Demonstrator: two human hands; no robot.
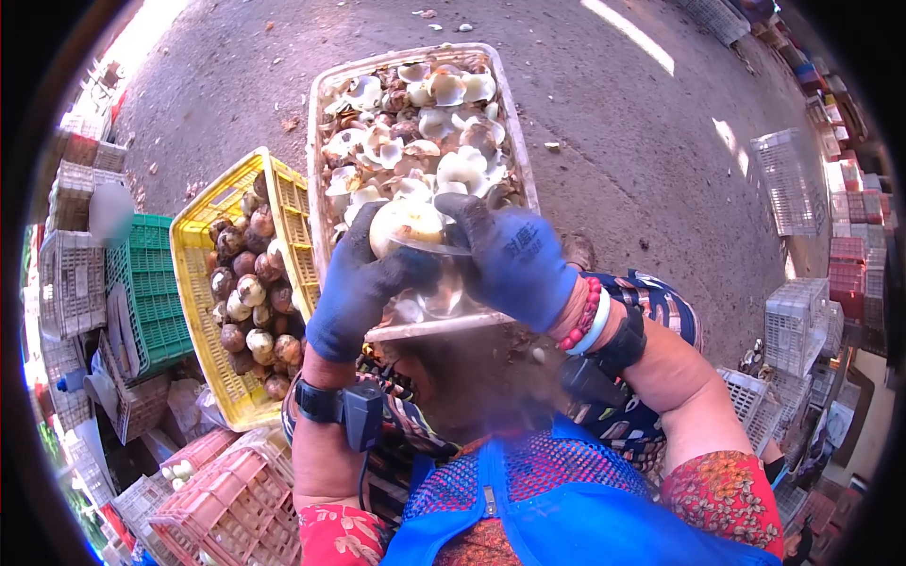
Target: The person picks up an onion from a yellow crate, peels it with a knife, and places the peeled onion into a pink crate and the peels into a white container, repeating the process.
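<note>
In front of me, over the near half of a pale crate (521, 160), both my gloved hands are closed around a pale, round, onion-like bulb (406, 224). My left hand (359, 288) grips its left side, thumb and fingers bent round it. My right hand (514, 257) presses in from the right with curled fingers. A thin, shiny strip like a blade (429, 248) crosses just below the bulb between the hands; its ends are hidden by the gloves. Cupped white and brown peels (462, 170) fill the crate beneath.
A yellow crate (203, 325) of brown, unpeeled bulbs (247, 291) stands left of the peel crate. Green (151, 283) and pink crates (231, 500) are further left and near-left. White crates (793, 325) stand to the right on the dirt ground (623, 160).
</note>
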